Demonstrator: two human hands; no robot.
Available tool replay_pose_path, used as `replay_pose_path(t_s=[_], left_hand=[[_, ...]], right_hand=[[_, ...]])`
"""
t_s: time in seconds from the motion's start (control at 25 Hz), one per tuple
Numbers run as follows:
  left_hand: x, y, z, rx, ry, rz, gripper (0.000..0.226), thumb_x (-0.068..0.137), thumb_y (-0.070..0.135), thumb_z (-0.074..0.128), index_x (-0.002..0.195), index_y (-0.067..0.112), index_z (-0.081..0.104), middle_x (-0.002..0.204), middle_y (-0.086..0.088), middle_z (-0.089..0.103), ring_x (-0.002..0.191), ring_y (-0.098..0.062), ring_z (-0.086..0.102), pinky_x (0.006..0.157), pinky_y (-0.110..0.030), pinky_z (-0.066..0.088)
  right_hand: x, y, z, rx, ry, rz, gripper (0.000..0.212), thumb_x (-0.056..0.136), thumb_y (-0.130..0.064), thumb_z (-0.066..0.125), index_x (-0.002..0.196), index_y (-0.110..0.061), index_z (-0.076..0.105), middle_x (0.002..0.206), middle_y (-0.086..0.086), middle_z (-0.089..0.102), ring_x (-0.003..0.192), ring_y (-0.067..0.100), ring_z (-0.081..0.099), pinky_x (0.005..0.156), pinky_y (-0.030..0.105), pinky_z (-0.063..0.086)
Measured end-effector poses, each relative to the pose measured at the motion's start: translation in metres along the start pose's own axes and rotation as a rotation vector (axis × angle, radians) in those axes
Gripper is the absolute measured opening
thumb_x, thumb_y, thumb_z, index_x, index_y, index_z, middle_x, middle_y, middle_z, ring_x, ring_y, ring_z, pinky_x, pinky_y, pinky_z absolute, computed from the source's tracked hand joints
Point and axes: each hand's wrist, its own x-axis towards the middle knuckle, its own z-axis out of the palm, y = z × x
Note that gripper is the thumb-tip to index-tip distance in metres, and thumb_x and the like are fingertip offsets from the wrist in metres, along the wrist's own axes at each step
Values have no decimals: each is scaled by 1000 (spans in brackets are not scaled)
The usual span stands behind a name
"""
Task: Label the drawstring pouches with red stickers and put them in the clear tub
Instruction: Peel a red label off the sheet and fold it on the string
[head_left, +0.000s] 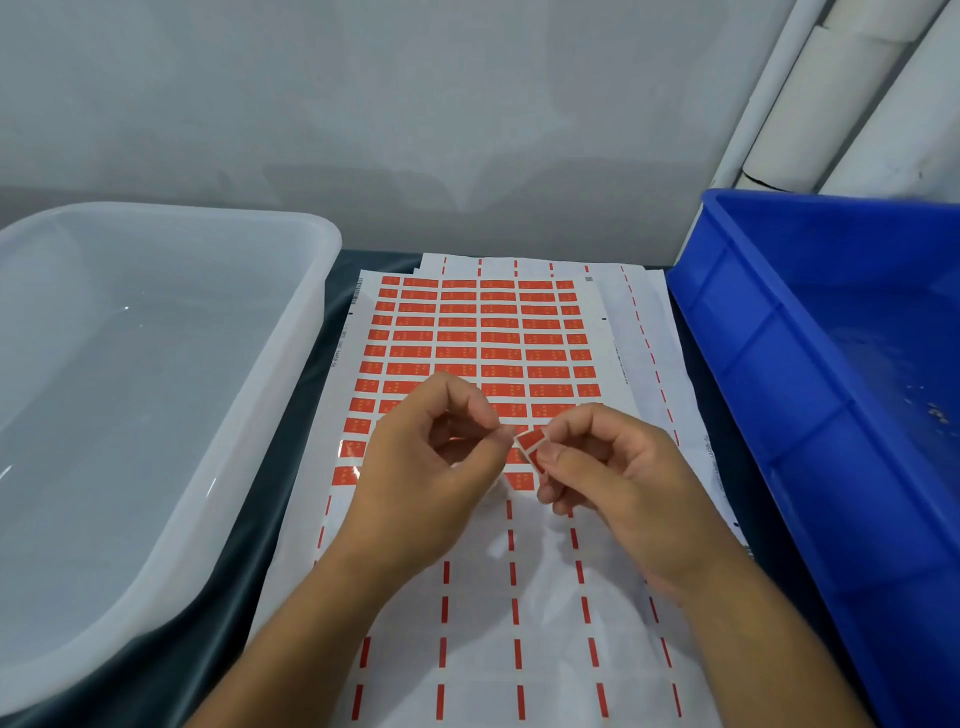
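Observation:
A white sheet of red stickers (478, 332) lies flat in the middle of the table, its near half stripped to bare backing with red dashes. Above it my right hand (618, 488) pinches one small red sticker (530, 442) between thumb and forefinger. My left hand (431, 462) is just to its left, thumb and forefinger pinched at the sticker's left edge. The clear tub (171, 525) stands at the left with nothing in it. No drawstring pouch is plainly visible.
A blue plastic crate (779, 364) stands at the right, its contents mostly out of sight. More sticker sheets (644, 332) lie under the top one. A dark cloth (244, 577) covers the table, and a grey wall rises behind.

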Motion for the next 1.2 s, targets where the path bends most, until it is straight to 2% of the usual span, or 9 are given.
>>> replay_pose_path(t_s=[0.24,0.4,0.52,0.64,0.72,0.8,0.96,1.12,1.2], left_hand=[[-4,2,1,201,-203,29,25,93,11,68,87,35,63,90,20,66,92,-8,65,71,-12,51],[-5,5,-1,214,-257,32,28,97,12,64,92,38,70,95,26,69,98,-1,66,78,-7,50],[-4,8,-1,151,-241,-7,32,98,14,64,97,45,72,102,31,70,104,3,66,80,-5,50],[-3,8,-1,56,-198,-71,34,96,14,67,100,48,72,106,33,69,104,5,66,77,-6,51],[-3,6,0,10,-172,-102,36,94,14,70,104,48,72,104,30,71,97,0,70,70,-6,52],[-2,6,0,4,-172,-110,35,92,14,72,106,46,72,100,26,72,92,-5,72,66,-8,53],[-3,8,0,41,-258,-66,33,91,17,75,110,43,71,99,21,74,93,-8,72,73,-15,58],[-5,8,-2,17,-319,-50,30,90,20,74,110,43,71,102,20,74,98,-9,71,76,-17,58],[-4,6,-2,18,-321,-48,32,92,17,73,108,44,71,101,19,74,99,-9,71,76,-15,57]], right_hand=[[0,-2,-5,197,-13,43,7,91,-19,68,89,-21,75,85,8,72,72,18,70,68,25,57],[2,-1,-9,334,-1,105,6,90,-19,67,89,-17,72,88,9,72,68,15,65,63,23,55],[3,-4,-12,357,90,157,8,94,-24,67,95,-21,74,105,6,76,65,13,65,56,21,53],[3,-6,-17,372,246,147,12,88,-35,68,97,-31,75,105,5,76,64,12,66,57,18,54],[2,-8,-19,321,243,79,20,82,-43,72,100,-33,72,99,6,75,63,13,64,60,20,54],[-1,-8,-16,210,148,15,28,82,-41,78,106,-33,66,89,4,73,61,15,64,59,23,54],[-3,-9,-8,-22,-4,-49,27,86,-30,79,96,-28,55,91,2,74,62,22,71,58,25,58],[-4,-8,-9,-142,9,-52,32,79,-45,78,86,-32,50,89,-4,75,65,23,73,60,25,59],[-4,-7,-11,-186,39,-46,35,80,-44,79,85,-30,48,85,-6,75,64,21,73,60,24,60]])
